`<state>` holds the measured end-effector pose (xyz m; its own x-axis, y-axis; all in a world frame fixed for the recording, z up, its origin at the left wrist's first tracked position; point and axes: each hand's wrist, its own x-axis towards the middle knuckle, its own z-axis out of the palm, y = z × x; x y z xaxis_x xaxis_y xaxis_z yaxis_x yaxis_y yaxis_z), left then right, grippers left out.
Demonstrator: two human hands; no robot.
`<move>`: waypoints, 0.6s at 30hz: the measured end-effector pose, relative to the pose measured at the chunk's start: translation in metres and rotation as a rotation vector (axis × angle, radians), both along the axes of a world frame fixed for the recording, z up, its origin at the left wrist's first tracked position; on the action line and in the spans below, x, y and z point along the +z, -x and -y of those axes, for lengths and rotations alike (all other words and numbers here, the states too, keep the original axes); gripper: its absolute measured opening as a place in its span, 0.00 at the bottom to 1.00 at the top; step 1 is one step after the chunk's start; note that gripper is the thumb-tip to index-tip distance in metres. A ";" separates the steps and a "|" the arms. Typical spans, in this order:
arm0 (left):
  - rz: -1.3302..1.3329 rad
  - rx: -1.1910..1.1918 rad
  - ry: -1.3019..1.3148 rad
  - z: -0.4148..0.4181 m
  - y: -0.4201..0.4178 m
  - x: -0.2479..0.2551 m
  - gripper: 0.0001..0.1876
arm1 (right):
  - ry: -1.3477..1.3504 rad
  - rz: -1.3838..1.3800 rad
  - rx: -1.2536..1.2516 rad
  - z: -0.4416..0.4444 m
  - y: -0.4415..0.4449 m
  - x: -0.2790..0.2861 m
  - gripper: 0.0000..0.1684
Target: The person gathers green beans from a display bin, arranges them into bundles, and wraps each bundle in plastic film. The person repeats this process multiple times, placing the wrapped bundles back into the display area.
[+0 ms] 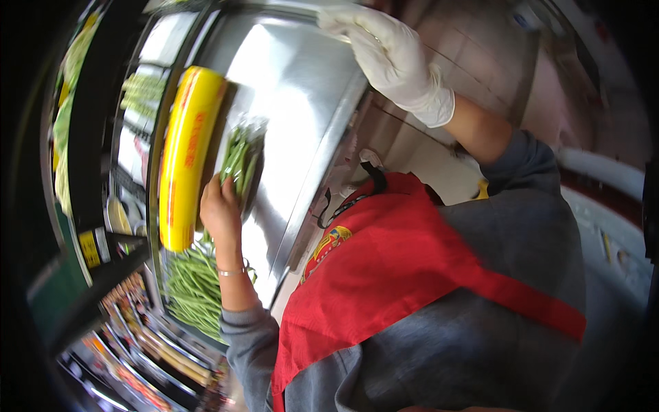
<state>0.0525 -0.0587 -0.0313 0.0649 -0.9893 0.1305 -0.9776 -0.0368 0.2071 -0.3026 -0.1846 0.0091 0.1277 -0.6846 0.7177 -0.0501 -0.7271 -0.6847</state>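
My bare left hand (222, 206), with a bracelet on its wrist, grips the near end of a film-wrapped pack of green beans (237, 157) on a stainless-steel worktop (293, 118). Right behind that hand lies a big yellow roll of cling film (189, 154) bearing red print. A loose heap of long green beans (193, 291) is beside my left wrist. My right hand (388, 56) wears a white glove and is held out at the top of the view, over the worktop's edge. Its fingers are bent and close together; whether anything is between them cannot be made out.
Past the cling film stand display shelves (92, 129) with leafy greens (139, 95) and a yellow price tag (89, 249). Racks of packed goods (149, 345) fill the lower left. My red apron (381, 257) reaches near the worktop's edge, above a tiled floor (437, 175).
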 end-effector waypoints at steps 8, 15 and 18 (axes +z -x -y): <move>0.285 -0.052 -0.071 -0.006 0.009 -0.001 0.31 | -0.644 -0.302 -0.265 -0.113 0.059 -0.180 0.15; 0.335 -0.036 -0.094 0.002 0.013 -0.002 0.42 | -1.060 -1.017 0.258 -0.138 -0.045 -0.243 0.19; 0.366 -0.075 -0.045 0.003 0.010 -0.002 0.41 | -0.829 -1.002 0.149 -0.131 -0.104 -0.255 0.23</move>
<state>0.0421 -0.0616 -0.0334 -0.0509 -0.9949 0.0875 -0.9869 0.0367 -0.1571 -0.1981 -0.0532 -0.2463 0.4696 -0.8073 -0.3574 -0.7517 -0.1532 -0.6415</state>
